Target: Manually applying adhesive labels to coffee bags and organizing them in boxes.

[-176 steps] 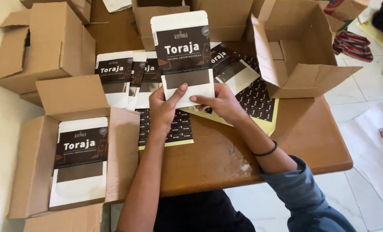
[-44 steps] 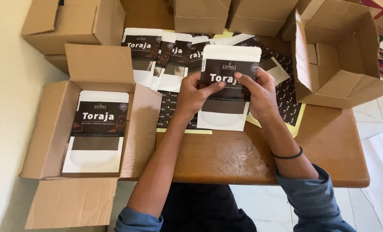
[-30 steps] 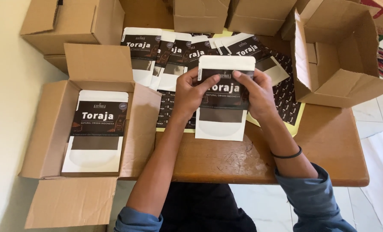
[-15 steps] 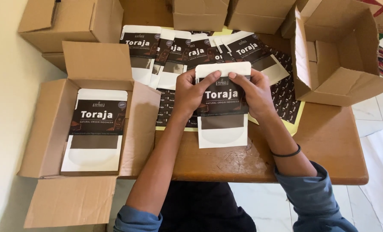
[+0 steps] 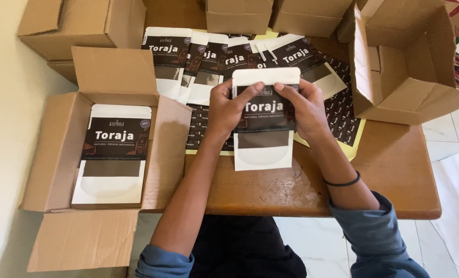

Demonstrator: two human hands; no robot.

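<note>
While both hands (image 5: 265, 105) grip one pouch (image 5: 264, 149), another fills one open box (image 5: 49, 149).

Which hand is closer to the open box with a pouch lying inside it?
Left. The left hand grips the held pouch on the side facing the open box. The right hand grips the pouch's far side, farther away.

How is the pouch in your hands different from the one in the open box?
The held pouch is gripped near its top by the left hand and right hand, above the table. The boxed pouch lies flat and untouched inside the box. Both are white with a dark label.
</note>
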